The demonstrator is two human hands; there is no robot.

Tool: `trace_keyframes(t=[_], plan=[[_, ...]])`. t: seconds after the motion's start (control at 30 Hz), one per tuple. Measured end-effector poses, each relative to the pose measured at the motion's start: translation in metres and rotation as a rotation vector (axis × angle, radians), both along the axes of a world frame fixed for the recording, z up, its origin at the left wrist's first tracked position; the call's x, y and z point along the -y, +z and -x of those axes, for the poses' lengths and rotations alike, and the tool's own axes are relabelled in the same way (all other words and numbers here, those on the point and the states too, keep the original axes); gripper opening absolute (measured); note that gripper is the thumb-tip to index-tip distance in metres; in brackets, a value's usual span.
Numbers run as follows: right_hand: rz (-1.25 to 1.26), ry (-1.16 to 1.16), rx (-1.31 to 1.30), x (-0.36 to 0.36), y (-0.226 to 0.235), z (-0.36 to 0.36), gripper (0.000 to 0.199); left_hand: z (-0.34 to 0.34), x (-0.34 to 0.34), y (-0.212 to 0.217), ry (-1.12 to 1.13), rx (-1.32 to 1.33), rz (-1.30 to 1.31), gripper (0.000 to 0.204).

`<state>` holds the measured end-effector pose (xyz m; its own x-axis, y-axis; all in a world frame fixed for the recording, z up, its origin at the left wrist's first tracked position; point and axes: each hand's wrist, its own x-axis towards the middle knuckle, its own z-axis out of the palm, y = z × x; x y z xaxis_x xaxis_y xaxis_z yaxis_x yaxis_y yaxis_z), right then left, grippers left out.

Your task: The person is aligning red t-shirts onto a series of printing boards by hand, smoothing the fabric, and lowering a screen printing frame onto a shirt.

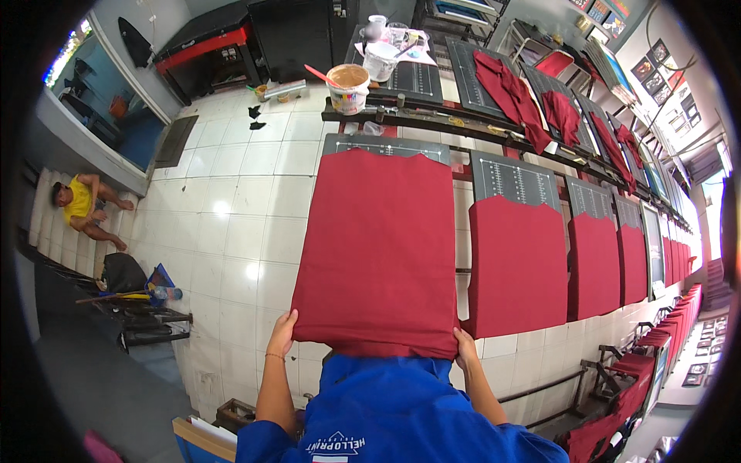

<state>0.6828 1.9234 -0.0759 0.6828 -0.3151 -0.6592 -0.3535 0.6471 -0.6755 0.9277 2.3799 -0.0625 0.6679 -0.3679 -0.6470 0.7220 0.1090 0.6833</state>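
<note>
A dark red shirt (pixel 378 247) is drawn over a black board (pixel 340 142) with white ruler markings, whose top end sticks out past the cloth. At the shirt's lower left corner, my left hand (pixel 282 333) is closed on the cloth edge. My right hand (pixel 466 349) pinches the lower right corner. Between my hands the hem sags in folds just in front of my blue shirt. The fingers under the cloth are partly hidden.
To the right runs a row of boards dressed in red cloth, the nearest piece (pixel 517 266) beside mine. Beyond a dark rail (pixel 463 123) lie more boards with crumpled red garments (pixel 513 92). A bucket of brown paste (pixel 349 89) stands there. Someone in yellow (pixel 79 199) sits on steps at left.
</note>
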Motion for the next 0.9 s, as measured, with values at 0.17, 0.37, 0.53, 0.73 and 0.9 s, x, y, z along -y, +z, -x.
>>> trace_keyframes(t=[0.17,0.37,0.53,0.73,0.9], plan=[[-0.028,-0.142,-0.016,-0.003,0.018,0.018,0.039,0.008,-0.014,-0.005,-0.019,-0.036,0.073,0.044],[0.171,-0.042,-0.440,-0.008,0.011,0.083,0.014,0.033,-0.052,-0.033,-0.187,-0.193,-0.144,0.028],[0.442,0.483,-0.532,0.000,-0.011,0.088,0.035,0.028,-0.054,-0.045,-0.456,-0.151,-0.326,0.027],[0.532,0.290,-0.258,0.029,0.016,-0.060,0.062,-0.071,0.039,-0.030,-0.108,-0.148,-0.004,0.059],[-0.058,-0.004,0.004,0.094,0.023,-0.243,0.073,-0.194,0.116,-0.020,0.025,-0.190,0.166,0.070]])
